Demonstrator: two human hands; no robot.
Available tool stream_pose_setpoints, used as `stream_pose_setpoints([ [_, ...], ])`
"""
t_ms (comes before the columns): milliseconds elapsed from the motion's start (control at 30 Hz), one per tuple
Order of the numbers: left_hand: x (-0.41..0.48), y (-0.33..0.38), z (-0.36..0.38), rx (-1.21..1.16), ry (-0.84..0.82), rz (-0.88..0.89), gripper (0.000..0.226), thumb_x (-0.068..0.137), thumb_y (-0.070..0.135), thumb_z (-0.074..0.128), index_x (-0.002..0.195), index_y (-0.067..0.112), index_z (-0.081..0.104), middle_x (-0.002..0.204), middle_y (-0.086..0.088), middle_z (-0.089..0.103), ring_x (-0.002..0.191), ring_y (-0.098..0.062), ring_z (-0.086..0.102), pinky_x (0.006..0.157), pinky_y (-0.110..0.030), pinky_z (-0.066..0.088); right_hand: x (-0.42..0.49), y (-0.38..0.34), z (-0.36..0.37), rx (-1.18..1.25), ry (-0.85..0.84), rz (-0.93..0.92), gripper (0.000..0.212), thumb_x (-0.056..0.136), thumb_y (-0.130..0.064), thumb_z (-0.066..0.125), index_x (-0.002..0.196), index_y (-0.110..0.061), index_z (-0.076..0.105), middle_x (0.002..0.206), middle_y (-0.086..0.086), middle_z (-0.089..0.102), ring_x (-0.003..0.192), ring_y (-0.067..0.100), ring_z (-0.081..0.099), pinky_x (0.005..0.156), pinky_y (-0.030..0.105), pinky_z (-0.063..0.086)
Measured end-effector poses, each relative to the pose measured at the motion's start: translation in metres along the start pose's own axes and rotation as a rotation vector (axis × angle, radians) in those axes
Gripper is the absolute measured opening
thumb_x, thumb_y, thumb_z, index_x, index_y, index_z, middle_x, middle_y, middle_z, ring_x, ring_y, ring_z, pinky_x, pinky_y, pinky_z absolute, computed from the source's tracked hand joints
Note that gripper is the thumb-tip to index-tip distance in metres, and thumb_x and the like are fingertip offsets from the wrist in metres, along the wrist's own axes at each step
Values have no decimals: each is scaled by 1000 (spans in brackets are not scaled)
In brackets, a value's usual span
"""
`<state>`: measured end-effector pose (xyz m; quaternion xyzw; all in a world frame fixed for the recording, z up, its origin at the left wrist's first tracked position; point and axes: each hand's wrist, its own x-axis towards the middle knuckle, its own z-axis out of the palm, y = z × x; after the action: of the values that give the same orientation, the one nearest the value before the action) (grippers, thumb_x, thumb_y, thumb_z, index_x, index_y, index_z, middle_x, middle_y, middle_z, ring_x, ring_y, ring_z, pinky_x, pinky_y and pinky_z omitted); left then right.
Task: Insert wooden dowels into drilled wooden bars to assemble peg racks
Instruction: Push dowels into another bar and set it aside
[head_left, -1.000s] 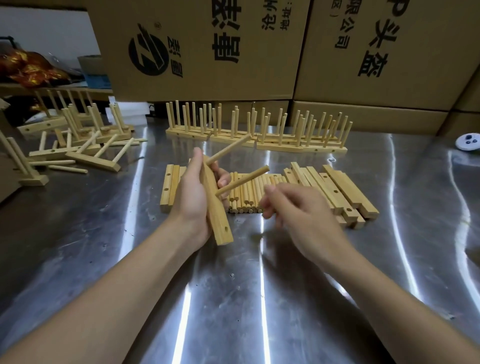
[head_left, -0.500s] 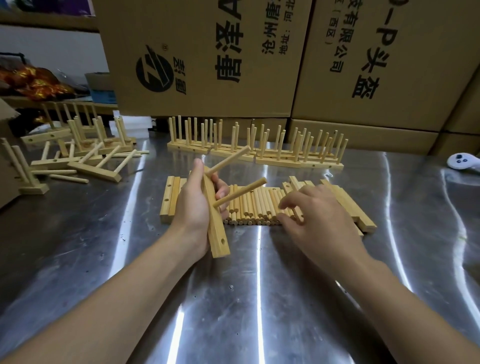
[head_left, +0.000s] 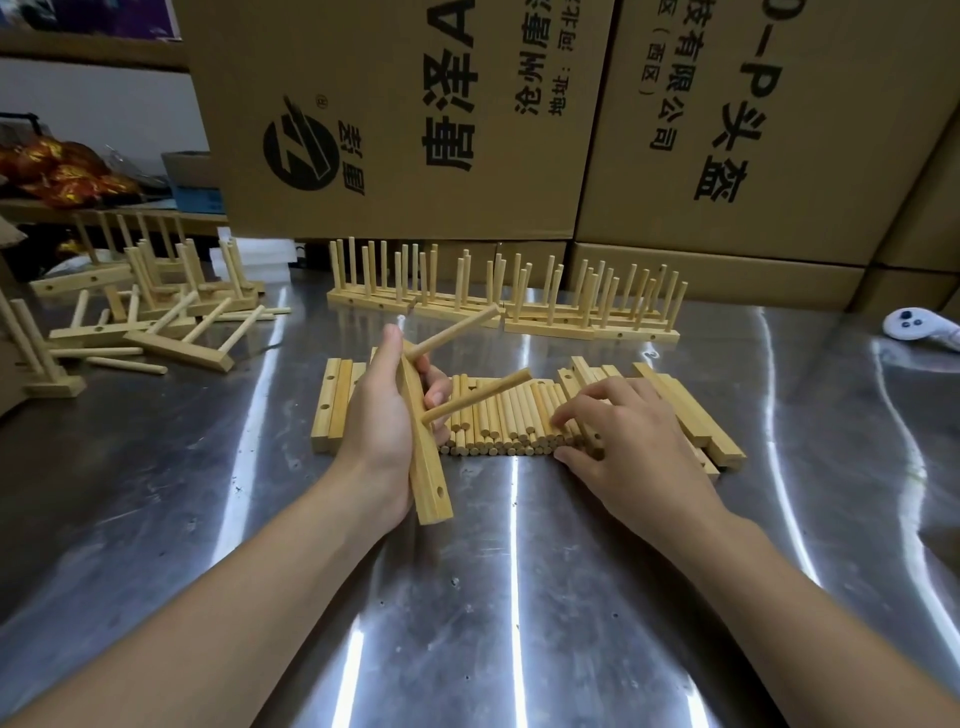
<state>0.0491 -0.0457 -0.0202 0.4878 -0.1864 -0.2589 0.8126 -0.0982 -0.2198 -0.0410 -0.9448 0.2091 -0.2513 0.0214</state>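
wooden bar (head_left: 423, 457), gripped in the left hand (head_left: 376, 415), carries two dowels (head_left: 478, 396); right hand (head_left: 623, 441) curls over loose dowels (head_left: 498, 421), hold unclear. one should enter the empty hole (head_left: 440, 491) squarely.

Only the person's hands and forearms show. The left hand (head_left: 379, 415) and the right hand (head_left: 623, 441) are bare. The left forearm (head_left: 234, 597) and the right forearm (head_left: 805, 597) are bare too, slim and smooth, all the way to the picture's lower edge. Knuckles and faint tendons mark the right hand's back.
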Motion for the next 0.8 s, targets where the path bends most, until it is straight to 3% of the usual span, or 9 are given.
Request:
stream_pose_setpoints([
  [433,0,-3,2,28,26,9,48,111,58,38,84,20,52,63,2,44,52,-12,38,48,-24,34,0,-3,-3,19,34,-47,18,93,-35,79,110,-28,77,117,-12,63,116,14,50,97,35,44],
  [567,2,-3,0,-15,37,-13,48,111,58,38,84,20,51,63,1,43,52,-12,37,49,-25,32,0,-5,-11,90,273,-34,8,97,-29,74,101,-23,76,103,-9,69,106,16,57,89,35,41],
  [633,3,-4,-1,-38,44,-28,49,110,59,39,83,21,51,62,2,43,51,-13,37,50,-25,31,1,-8,-16,271,413,40,4,101,-28,69,99,-27,73,97,-17,68,99,7,59,86,29,43],
  [700,4,-5,-2,-63,47,-36,49,110,59,39,81,21,52,62,2,42,50,-12,38,49,-26,31,3,-11,-20,559,433,161,9,103,-29,63,97,-31,70,90,-18,70,94,5,65,80,18,46],
  [800,4,-5,-2,-104,50,-50,50,109,60,40,80,22,54,61,3,43,50,-12,37,48,-25,30,5,-14,-23,962,308,304,18,108,-24,58,98,-27,73,93,-6,75,87,13,73,73,27,50],
])
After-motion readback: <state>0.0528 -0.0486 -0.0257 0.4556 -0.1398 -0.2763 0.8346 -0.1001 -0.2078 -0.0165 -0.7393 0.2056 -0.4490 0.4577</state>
